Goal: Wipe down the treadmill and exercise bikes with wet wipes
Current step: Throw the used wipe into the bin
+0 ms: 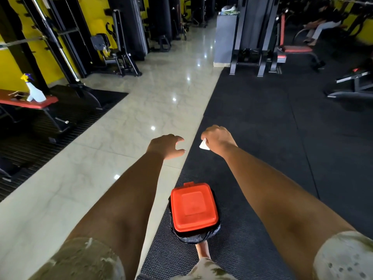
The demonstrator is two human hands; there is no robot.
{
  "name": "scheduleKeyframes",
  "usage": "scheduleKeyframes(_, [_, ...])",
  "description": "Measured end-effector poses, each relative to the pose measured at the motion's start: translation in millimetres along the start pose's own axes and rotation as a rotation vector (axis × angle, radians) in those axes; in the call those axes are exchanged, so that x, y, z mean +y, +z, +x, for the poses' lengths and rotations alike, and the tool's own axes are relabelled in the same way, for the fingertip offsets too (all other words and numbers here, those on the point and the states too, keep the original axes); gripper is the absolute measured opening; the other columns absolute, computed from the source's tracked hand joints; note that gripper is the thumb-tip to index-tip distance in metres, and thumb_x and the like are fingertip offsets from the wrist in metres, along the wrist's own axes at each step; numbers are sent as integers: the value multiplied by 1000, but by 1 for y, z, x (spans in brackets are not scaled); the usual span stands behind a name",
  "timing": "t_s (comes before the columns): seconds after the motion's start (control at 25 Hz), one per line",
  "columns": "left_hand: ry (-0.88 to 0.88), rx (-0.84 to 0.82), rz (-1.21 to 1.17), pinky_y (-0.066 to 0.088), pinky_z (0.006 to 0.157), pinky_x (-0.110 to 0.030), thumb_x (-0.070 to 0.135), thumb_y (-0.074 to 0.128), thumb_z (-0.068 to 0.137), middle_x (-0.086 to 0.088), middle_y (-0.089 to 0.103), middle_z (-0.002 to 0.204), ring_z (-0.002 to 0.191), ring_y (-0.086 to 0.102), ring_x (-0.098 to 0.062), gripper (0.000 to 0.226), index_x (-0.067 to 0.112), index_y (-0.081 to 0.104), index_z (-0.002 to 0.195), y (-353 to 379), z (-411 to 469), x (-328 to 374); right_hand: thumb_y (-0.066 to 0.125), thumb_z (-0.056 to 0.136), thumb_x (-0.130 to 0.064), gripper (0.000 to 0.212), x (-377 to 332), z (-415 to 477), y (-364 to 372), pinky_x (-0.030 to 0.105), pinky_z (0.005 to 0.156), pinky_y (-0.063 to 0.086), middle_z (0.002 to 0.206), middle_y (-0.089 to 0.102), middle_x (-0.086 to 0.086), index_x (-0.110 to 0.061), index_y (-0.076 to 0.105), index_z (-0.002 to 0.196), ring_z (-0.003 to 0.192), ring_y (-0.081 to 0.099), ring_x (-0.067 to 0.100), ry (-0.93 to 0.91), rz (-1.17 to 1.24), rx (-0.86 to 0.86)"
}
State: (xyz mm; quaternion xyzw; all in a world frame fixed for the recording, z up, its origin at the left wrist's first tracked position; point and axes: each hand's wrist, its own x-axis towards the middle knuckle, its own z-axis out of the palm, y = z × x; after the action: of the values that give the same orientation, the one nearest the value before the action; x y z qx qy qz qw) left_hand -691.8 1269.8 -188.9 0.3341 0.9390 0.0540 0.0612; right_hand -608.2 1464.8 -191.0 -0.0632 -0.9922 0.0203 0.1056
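White wipe (pixel 203 144) pinched in the grip of the right hand (pixel 219 139) — dropped now, it likely hits the shut bin lid (pixel 193 207) or mat (pixel 266 122); left hand (pixel 166 146) spread, empty.

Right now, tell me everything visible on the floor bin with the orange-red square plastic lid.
The orange-red lidded bin is seen from above: a rounded-square, plastic-looking lid with a raised centre panel and a small tab at the far edge, shut. A crinkled black liner bunches under the rim. It stands upright on the black rubber mat, near the pale tile floor.
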Motion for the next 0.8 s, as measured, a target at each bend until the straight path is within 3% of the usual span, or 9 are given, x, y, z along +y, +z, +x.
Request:
scheduleKeyframes(0.44, [-7,-164,-38,45,100,-38,56,54,91,6,52,140,126,51,-18,57,36,43,143,67,49,-12,53,91,-6,32,25,37,61,37,91,49,115,63,7,-21,68,115,104,58,30,17,8,-165])
scheduleKeyframes(0.6, [-18,-199,-35,44,101,-37,53,55,90,7,52,139,127,50,-18,57,37,43,143,85,51,-18,51,90,-5,34,25,41,78,35,93,44,115,65,3,-19,68,116,110,55,23,-61,-26,-202])
scheduleKeyframes(0.8, [-29,-263,-1,44,102,-37,54,57,88,7,48,146,131,48,-18,61,38,41,145,112,50,-24,52,89,-11,33,24,35,104,36,94,45,118,65,2,-21,70,115,116,52,21,-128,22,-366])
